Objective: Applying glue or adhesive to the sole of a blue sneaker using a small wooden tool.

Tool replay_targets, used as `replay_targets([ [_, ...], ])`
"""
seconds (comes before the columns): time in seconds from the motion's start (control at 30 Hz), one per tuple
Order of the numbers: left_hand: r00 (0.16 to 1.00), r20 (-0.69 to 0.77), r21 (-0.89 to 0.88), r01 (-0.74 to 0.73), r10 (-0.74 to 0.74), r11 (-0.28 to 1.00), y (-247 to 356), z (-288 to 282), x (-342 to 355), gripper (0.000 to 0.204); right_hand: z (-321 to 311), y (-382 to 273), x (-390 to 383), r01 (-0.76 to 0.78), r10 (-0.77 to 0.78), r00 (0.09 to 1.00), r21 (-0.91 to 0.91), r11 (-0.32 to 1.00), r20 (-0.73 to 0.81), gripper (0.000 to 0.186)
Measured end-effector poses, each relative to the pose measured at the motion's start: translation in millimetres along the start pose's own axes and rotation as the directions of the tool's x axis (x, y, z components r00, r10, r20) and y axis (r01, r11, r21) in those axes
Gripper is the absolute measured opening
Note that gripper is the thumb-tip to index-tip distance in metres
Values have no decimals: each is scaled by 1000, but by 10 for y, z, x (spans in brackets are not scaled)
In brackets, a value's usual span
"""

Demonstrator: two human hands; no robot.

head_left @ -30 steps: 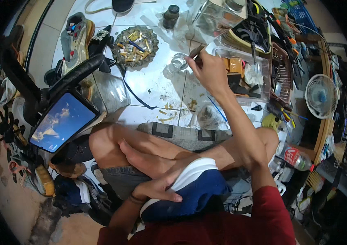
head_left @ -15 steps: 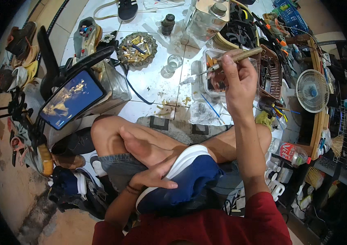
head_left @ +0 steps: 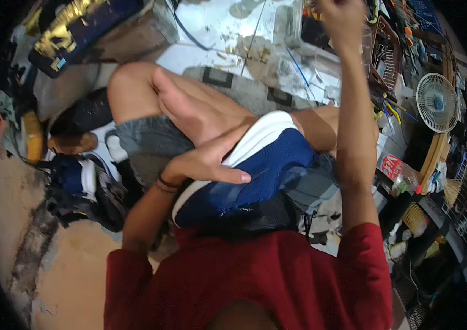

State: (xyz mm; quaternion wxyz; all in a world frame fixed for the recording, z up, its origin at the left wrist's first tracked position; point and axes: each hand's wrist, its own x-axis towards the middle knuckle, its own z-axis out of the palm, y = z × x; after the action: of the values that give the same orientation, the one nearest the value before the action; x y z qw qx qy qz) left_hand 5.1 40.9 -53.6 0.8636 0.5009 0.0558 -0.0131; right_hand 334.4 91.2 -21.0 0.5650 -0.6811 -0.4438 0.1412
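A shoe with a navy-blue upper and a thick white sole lies tilted on its side in the lap — its length slanting from lower left to upper right, the white sole along its far edge. The left hand grips it — thumb laid across the blue upper.

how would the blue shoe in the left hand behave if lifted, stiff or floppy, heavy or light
The blue shoe is probably fairly light, as only the left hand grips it. Its thick white sole is likely fairly stiff; the fabric-like blue upper may give when squeezed.
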Motion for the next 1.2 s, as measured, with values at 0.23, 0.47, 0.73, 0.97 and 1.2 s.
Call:
replay_targets([
  [0.23, 996, -70, 410, -18, 51, 912, -92, 177, 35, 105, -869, -829, -1796, -13, 74, 971, -256, 967, 229, 19],
  [0.47, 996, -81, 388, -13, 48, 921, -46, 416, 45, 96, -622, -1056, -2704, -230, 203, 968, 200, 952, 144, 12],
  [0.73, 993, -112, 457, 16, 39, 889, -7, 452, 48, 91, -554, -1081, -2678, -352, 318, 934, 262, 899, 165, 9],
  [0.97, 983, -180, 248, 83, -38, 965, 0, 544, 68, 84, -488, -1051, -2667, -321, 292, 947, 310, 895, 135, 9],
  [1.2, 976, -217, 404, 107, -19, 908, -32, 561, 67, 84, -544, -973, -2749, -295, 259, 948, 207, 933, 184, 10],
])
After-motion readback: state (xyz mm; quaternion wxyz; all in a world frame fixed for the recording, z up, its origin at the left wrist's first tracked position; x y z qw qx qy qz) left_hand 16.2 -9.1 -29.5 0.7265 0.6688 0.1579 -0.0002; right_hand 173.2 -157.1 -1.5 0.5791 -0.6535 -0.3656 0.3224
